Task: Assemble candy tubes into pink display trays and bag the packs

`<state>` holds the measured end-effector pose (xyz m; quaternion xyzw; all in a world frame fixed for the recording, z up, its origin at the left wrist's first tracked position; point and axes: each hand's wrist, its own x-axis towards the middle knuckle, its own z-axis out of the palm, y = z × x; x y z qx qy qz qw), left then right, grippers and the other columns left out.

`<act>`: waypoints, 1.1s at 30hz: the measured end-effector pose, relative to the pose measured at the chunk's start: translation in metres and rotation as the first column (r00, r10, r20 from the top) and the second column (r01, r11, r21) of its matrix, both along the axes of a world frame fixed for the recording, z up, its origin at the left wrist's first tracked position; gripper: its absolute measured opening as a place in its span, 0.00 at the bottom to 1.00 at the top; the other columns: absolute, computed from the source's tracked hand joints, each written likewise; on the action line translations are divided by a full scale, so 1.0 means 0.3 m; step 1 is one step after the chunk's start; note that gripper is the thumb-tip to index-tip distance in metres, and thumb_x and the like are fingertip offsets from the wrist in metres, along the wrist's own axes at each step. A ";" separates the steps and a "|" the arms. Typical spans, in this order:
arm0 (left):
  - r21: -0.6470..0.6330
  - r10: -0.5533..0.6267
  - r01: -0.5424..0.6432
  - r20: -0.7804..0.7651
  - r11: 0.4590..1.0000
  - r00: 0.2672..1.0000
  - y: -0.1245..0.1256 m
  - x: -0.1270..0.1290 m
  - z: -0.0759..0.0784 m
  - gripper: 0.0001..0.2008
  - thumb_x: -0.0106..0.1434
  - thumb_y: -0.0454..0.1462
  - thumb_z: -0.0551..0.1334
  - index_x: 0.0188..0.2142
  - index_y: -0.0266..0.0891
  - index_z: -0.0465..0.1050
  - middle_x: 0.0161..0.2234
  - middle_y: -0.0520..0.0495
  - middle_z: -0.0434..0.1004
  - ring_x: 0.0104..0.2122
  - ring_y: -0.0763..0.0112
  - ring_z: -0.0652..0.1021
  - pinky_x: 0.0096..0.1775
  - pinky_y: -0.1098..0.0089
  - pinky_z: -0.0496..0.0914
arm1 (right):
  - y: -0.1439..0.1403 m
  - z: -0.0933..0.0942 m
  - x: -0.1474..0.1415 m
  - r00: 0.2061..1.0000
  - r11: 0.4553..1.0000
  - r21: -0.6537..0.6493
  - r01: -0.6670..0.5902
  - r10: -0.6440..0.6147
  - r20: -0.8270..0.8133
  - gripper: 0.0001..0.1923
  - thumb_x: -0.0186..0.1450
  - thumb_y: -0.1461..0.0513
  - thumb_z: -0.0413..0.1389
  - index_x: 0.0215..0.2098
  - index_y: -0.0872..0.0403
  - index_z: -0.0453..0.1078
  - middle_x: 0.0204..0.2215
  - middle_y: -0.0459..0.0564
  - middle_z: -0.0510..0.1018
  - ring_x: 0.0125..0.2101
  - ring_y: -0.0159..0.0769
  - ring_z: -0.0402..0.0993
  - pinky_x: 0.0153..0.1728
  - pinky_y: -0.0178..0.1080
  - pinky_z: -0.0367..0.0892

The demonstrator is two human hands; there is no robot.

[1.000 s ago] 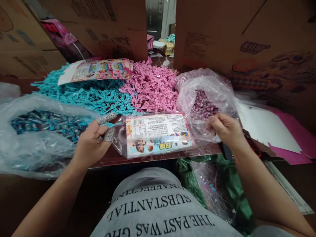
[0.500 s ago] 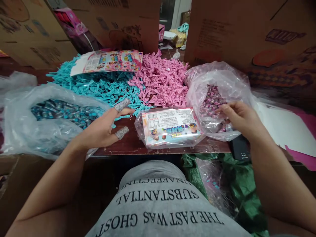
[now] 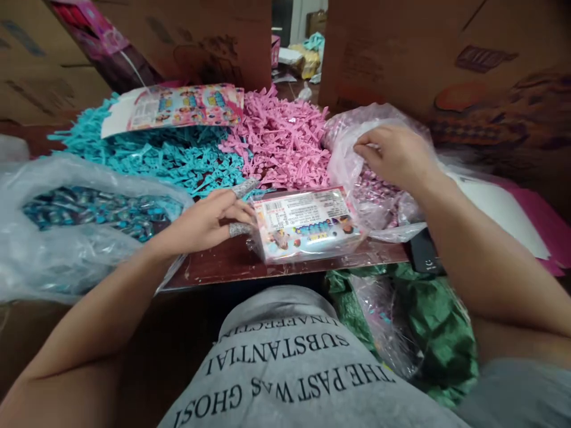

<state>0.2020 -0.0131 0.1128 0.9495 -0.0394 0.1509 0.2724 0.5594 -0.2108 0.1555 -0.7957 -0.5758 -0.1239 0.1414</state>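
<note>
Pinching the packet [image 3: 307, 224], left hand [image 3: 209, 221] fingers close; right hand [image 3: 395, 156] fingertips hide in the bag [image 3: 352, 142], grip unclear.

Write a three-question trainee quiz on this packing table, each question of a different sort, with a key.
1. True or false: the left hand touches the clear packet with the printed card.
2. Multiple choice: the right hand rests at the mouth of which bag? A. the clear bag of blue pieces; B. the clear bag of pink pieces; C. the green bag.
3. Fill in: the stack of printed cards lies mostly on the pile of ____ plastic parts.

Key: 1 true; 2 B; 3 blue. The pile of pink plastic parts lies to the right of the blue one.
</note>
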 end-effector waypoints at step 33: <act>0.038 0.228 -0.228 -0.002 0.973 0.974 -0.081 0.056 0.006 0.14 0.71 0.43 0.65 0.53 0.43 0.70 0.41 0.45 0.89 0.50 0.56 0.84 0.63 0.47 0.62 | -0.002 0.223 -0.386 0.465 0.979 0.148 -0.139 0.196 -0.863 0.11 0.73 0.57 0.64 0.35 0.54 0.73 0.25 0.43 0.82 0.15 0.24 0.71 0.15 0.27 0.61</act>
